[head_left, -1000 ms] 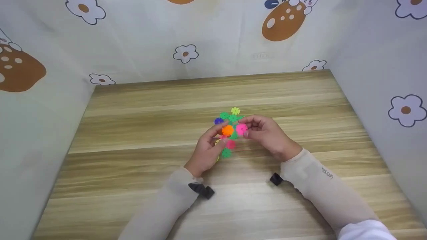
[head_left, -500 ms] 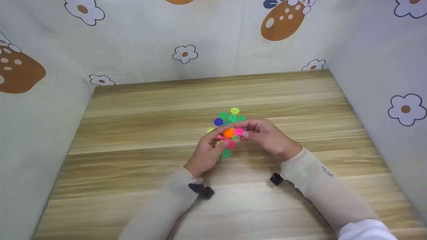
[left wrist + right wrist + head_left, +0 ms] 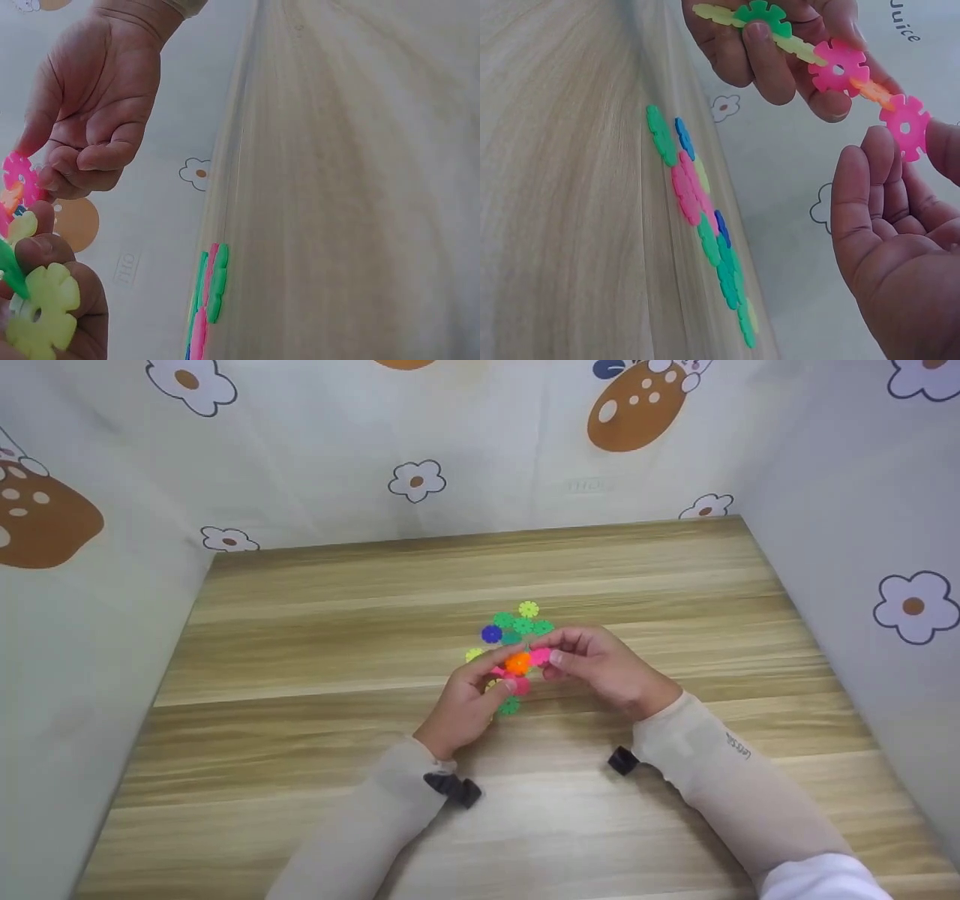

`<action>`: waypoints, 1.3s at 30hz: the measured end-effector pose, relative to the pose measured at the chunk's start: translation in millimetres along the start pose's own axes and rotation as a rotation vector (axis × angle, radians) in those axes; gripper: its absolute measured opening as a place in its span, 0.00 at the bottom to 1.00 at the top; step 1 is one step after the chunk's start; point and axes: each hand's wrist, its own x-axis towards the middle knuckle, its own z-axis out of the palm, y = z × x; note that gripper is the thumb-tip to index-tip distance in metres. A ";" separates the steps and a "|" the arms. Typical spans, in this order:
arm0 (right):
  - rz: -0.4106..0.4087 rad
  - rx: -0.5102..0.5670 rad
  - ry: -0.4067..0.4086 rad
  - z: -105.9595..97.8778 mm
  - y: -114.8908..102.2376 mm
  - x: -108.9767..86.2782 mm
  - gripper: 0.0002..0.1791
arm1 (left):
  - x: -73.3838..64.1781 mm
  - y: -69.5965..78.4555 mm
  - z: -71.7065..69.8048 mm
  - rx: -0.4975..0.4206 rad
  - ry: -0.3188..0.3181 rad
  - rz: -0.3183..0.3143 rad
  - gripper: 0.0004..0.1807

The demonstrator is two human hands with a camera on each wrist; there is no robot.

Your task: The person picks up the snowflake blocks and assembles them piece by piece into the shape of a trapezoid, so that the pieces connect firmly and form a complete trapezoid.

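My left hand (image 3: pixel 465 701) grips a chain of slotted snowflake discs. The right wrist view shows a yellow end disc (image 3: pixel 714 15), a green disc (image 3: pixel 759 16), a second yellow disc (image 3: pixel 795 48), a pink disc (image 3: pixel 840 67) and an orange disc (image 3: pixel 873 91) turned edge-on. At the far end my right hand (image 3: pixel 615 671) pinches another pink disc (image 3: pixel 907 135) between thumb and forefinger. That pink disc meets the edge of the orange one. The right hand's other fingers are loosely curled. Both hands are raised above the table.
Several loose discs lie flat on the wooden table (image 3: pixel 337 630) beneath and behind the hands, among them a dark blue disc (image 3: pixel 492 634), a yellow-green disc (image 3: pixel 529 609) and a green disc (image 3: pixel 509 705). A printed curtain (image 3: pixel 487 435) stands behind the table's back edge.
My right hand has moved the pink disc left until it meets the orange disc. The orange disc has turned and shifted slightly toward the right hand. The loose discs have stayed put.
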 end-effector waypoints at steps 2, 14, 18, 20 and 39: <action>-0.007 0.003 0.002 0.6 0.2 0.0 0.16 | 0.0 -0.2 0.1 0.006 -0.004 0.005 0.26; 0.005 -0.014 0.057 2.2 2.6 1.8 0.20 | 0.4 -2.9 1.5 0.016 0.042 0.003 0.28; 0.023 -0.081 0.094 -2.5 4.6 4.4 0.22 | 1.4 -3.6 1.5 -0.003 0.136 0.000 0.27; 0.042 -0.122 0.067 -3.6 6.1 5.2 0.24 | 1.7 -3.2 1.0 -0.042 0.177 -0.002 0.27; 0.179 -0.472 -0.392 7.0 10.8 -1.0 0.29 | -0.6 -3.0 -0.8 -0.133 0.215 -0.028 0.28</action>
